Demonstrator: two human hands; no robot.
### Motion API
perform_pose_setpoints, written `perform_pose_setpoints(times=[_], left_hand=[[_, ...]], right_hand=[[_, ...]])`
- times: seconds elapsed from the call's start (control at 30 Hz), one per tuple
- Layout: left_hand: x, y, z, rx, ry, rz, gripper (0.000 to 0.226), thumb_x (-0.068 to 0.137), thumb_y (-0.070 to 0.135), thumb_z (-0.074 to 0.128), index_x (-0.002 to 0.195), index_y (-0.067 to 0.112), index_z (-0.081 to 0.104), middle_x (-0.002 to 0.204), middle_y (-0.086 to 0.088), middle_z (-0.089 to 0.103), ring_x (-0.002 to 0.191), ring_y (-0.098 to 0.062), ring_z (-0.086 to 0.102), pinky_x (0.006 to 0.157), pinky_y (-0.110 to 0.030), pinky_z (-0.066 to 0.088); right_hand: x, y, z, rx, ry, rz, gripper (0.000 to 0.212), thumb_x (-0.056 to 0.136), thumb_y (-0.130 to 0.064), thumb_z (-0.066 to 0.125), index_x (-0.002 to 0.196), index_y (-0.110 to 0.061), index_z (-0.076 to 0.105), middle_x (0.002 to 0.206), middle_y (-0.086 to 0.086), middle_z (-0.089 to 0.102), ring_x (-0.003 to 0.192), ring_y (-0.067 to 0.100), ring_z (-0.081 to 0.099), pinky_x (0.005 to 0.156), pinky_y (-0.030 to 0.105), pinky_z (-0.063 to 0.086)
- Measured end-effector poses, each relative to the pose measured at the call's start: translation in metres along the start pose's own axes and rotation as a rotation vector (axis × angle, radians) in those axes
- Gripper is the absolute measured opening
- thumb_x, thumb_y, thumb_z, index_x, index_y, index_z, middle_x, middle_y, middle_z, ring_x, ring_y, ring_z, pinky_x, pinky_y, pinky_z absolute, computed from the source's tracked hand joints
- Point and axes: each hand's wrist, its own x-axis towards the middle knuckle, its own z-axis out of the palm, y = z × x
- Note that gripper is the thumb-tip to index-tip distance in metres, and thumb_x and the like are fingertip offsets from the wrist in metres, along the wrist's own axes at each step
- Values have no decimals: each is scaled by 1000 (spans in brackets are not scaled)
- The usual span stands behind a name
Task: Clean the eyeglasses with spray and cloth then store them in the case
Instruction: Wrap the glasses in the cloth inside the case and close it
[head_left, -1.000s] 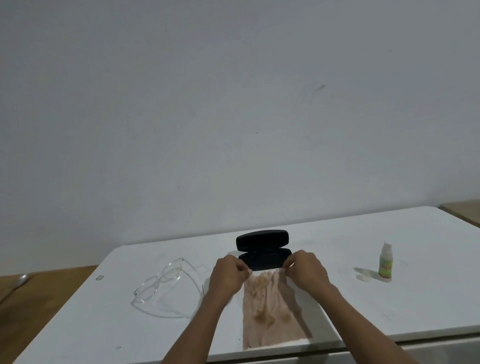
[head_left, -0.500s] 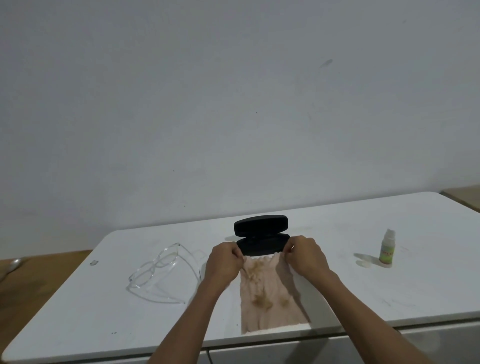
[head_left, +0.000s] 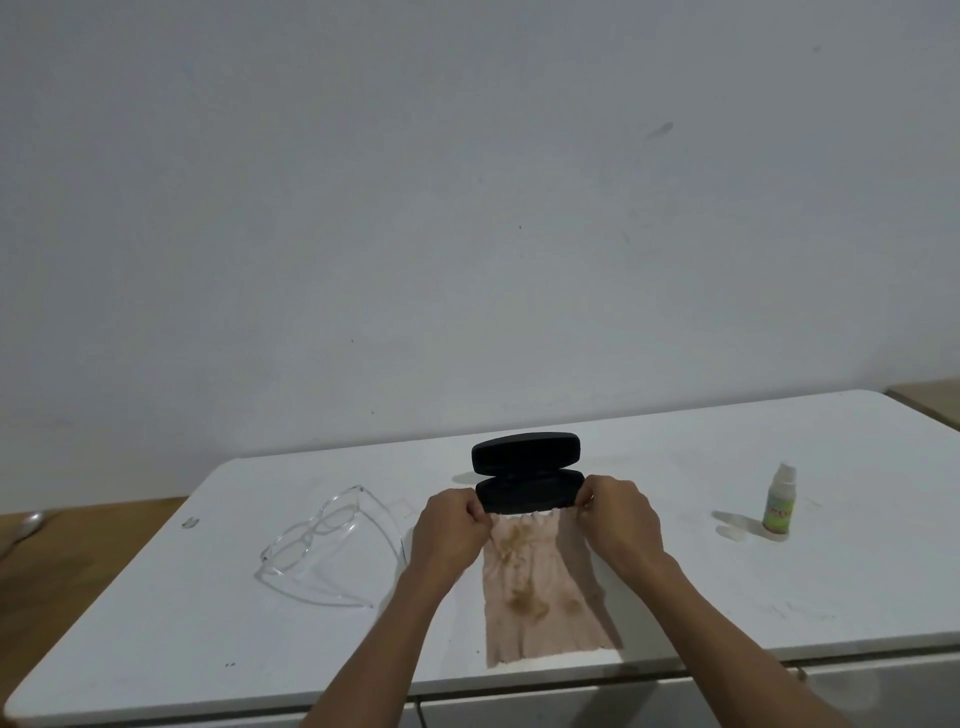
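A pink stained cloth (head_left: 540, 587) lies on the white table (head_left: 727, 587), stretching from the case toward the front edge. My left hand (head_left: 451, 530) and my right hand (head_left: 618, 519) each pinch one far corner of the cloth. Just behind them sits the black eyeglass case (head_left: 527, 473), open with its lid upright. Clear eyeglasses (head_left: 327, 545) rest on the table to the left, arms unfolded. A small white spray bottle (head_left: 778, 501) with a green label stands upright at the right, apart from my hands.
A small clear cap (head_left: 730, 531) lies next to the spray bottle. A wooden surface (head_left: 62, 566) lies lower at the left, another at the far right. A plain wall rises behind the table. The table's front edge runs just below the cloth.
The hands stay pinched on the cloth's far corners near the case. The cloth's near end sits slightly further from the front edge; the view has shifted a little.
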Motion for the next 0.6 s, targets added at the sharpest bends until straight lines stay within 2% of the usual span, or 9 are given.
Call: perform_pose_setpoints(times=[0.13,0.23,0.37,0.5,0.6], left_hand=[[-5,-1,-5,-43,15,61,11,84,23,74,83,23,63,76,1,67,63,-11,57,57,-27,42],[-12,0,-11,60,-32,133,4,80,22,72,83,25,73,81,9,63,68,-2,55,58,-22,40],[-21,-7,-12,151,-58,208,16,84,38,73,98,30,78,89,11,57,85,-6,56,68,-24,41],[-32,-17,-13,192,-38,272,28,90,50,67,112,34,76,95,9,58,99,-9,57,73,-24,39],[-38,-21,-20,206,-20,299,35,92,52,64,121,35,72,95,9,59,103,-12,55,75,-25,38]], right_hand=[[-3,-1,-5,41,4,-38,24,78,-9,53,93,-21,69,89,-3,71,82,26,65,63,31,48],[-4,-2,-6,31,-120,-135,25,80,-16,59,92,-32,74,90,-10,70,84,16,66,66,28,51],[-9,-1,-7,-53,-217,-159,25,76,-25,63,95,-35,75,95,-12,69,87,15,65,64,25,45],[-11,-2,-13,-108,-227,-143,30,77,-22,62,102,-33,73,96,-11,65,87,15,59,63,24,40],[-13,-7,-14,-150,-202,-155,28,81,-23,61,106,-30,73,100,-8,67,90,18,62,67,26,42]])
